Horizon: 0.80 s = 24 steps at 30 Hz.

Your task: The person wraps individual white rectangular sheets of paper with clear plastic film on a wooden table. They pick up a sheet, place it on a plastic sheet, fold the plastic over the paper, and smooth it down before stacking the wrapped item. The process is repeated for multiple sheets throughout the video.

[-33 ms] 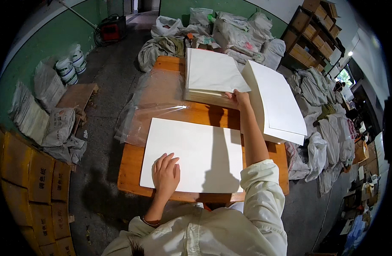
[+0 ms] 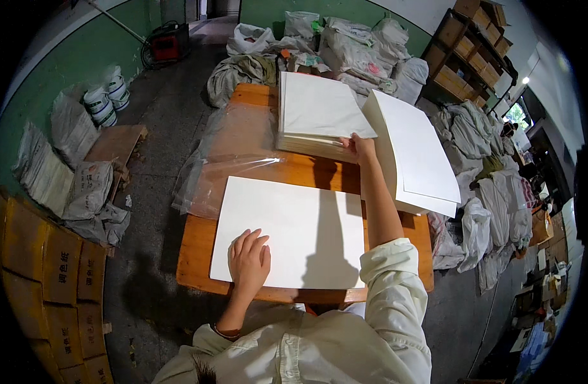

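A large white sheet of paper point(image 2: 294, 217) lies flat at the near side of the wooden table point(image 2: 195, 256). On its left part rests my left hand point(image 2: 248, 259), palm down with the fingers stretched out. My right hand point(image 2: 358, 147) reaches forward to a thick paper stack point(image 2: 316, 148) and closes on the near right corner of its top sheet point(image 2: 323, 115). The fingertips there are partly hidden. To the right of that hand stands a second stack of larger white sheets point(image 2: 428, 153), its top sheet lying slightly askew.
Clear plastic film point(image 2: 233, 150) covers the table's left side and hangs over its edge. White sacks point(image 2: 351, 48) are piled beyond the table, with more bags point(image 2: 495, 198) at the right. Cardboard boxes point(image 2: 60, 262) stand at the lower left, and white buckets point(image 2: 101, 105) by the green wall.
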Available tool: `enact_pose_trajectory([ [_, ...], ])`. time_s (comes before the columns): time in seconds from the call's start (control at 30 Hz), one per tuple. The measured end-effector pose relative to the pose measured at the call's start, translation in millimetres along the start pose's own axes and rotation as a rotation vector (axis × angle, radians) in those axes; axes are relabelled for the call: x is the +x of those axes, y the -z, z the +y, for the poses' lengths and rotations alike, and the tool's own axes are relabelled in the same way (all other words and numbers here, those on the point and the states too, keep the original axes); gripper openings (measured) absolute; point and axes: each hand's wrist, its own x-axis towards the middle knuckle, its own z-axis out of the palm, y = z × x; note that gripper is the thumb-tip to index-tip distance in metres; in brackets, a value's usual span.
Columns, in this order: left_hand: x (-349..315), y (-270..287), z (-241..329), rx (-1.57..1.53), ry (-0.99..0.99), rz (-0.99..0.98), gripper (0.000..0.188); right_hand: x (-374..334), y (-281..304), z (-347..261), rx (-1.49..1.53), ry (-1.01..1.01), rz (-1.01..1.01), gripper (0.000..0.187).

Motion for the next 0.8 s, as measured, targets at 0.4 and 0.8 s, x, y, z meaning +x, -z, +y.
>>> enact_pose_trajectory([
  [0.4, -1, 0, -1, 0.03, 0.023, -0.059, 0.023, -238, 64, 47, -0.976, 0.638, -0.015, 0.031],
  [0.8, 7, -21, 76, -0.067, -0.344, -0.572, 0.057, -345, 106, 79, -0.357, 0.148, -0.086, 0.046],
])
